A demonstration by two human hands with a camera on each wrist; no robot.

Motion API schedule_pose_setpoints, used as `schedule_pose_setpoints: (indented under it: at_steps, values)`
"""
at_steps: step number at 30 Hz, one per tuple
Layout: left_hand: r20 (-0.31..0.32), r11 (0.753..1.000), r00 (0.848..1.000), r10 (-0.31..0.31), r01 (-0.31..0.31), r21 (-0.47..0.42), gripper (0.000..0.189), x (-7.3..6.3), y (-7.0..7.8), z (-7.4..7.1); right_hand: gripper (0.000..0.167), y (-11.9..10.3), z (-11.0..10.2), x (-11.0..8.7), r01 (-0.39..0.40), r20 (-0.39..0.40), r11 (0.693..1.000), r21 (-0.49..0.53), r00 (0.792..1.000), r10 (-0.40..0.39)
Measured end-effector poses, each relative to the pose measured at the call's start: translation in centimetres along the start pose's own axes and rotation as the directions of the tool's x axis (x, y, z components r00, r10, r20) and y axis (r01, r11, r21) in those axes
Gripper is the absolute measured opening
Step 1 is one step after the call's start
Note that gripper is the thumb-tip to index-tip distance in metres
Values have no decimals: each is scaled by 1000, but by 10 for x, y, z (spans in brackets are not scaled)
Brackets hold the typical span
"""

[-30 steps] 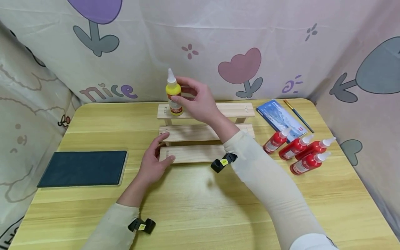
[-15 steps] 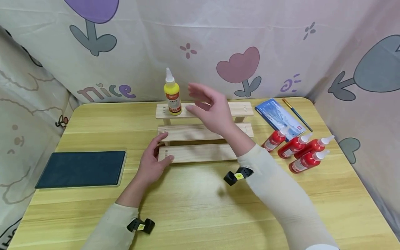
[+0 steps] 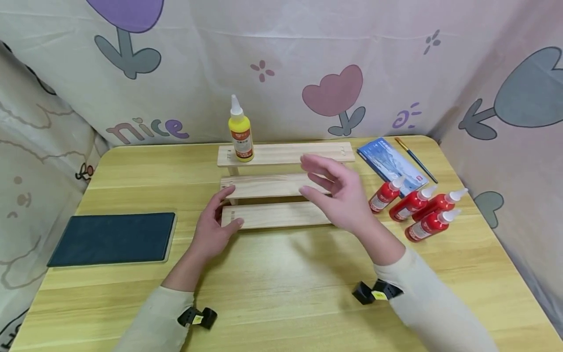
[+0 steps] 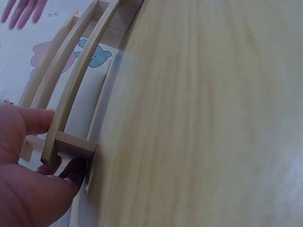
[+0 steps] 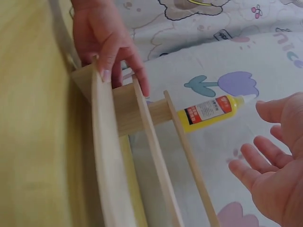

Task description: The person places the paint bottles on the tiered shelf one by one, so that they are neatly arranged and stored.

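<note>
A three-tier wooden display rack (image 3: 281,186) stands on the table. Its left end is held by my left hand (image 3: 213,227), thumb at the bottom shelf and a fingertip at the middle one; the left wrist view shows other fingers curled around its end support. Upright on the left of the top shelf is a yellow paint bottle (image 3: 241,137) with a white nozzle cap. My right hand (image 3: 340,195) hovers over the right part of the rack, fingers spread and holding nothing. In the right wrist view this hand (image 5: 279,161) is apart from the bottle.
Several red paint bottles (image 3: 409,205) with white nozzles are grouped to the right of the rack. Behind them lie a blue box (image 3: 389,164) and a paintbrush (image 3: 415,159). A dark flat notebook (image 3: 112,239) lies at the left. Patterned curtains border the back and sides.
My right hand has let go of the yellow paint bottle, leaving it on the top shelf, and has drawn back toward the right and nearer. The left hand keeps its hold on the rack.
</note>
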State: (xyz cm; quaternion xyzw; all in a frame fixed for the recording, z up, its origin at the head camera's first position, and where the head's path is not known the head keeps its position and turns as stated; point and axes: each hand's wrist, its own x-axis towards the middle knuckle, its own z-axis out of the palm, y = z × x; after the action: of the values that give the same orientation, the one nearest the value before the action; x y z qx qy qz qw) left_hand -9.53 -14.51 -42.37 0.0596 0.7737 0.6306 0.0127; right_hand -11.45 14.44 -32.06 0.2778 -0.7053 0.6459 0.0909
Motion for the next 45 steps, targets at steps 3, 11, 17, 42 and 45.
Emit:
schedule_pose_setpoints:
  at_steps: [3, 11, 17, 42, 45]
  values:
    - [-3, 1000, 1000, -6, 6, 3, 76, 0, 1, 0, 55, -2, -9, -17, 3, -2, 1000, -21, 1000, -3]
    - [-1, 1000, 1000, -13, 13, 9, 76, -1, 1, 0, 58, -9, -39, -62, -7, -20, 999, -40, 1000, 6]
    - [1, 1000, 1000, -12, 12, 0, 76, -2, -1, 0, 60, -11, -60, -94, -16, -104, 1000, -13, 994, 15]
    - [0, 1000, 1000, 15, -15, -13, 78, -1, -1, -1, 48, -32, -143, -175, 9, -722, 991, 136, 685, 93]
    - [-1, 1000, 1000, 10, -10, -14, 78, -1, -1, -1, 47, -27, -151, -171, -107, -758, 990, 89, 638, 137]
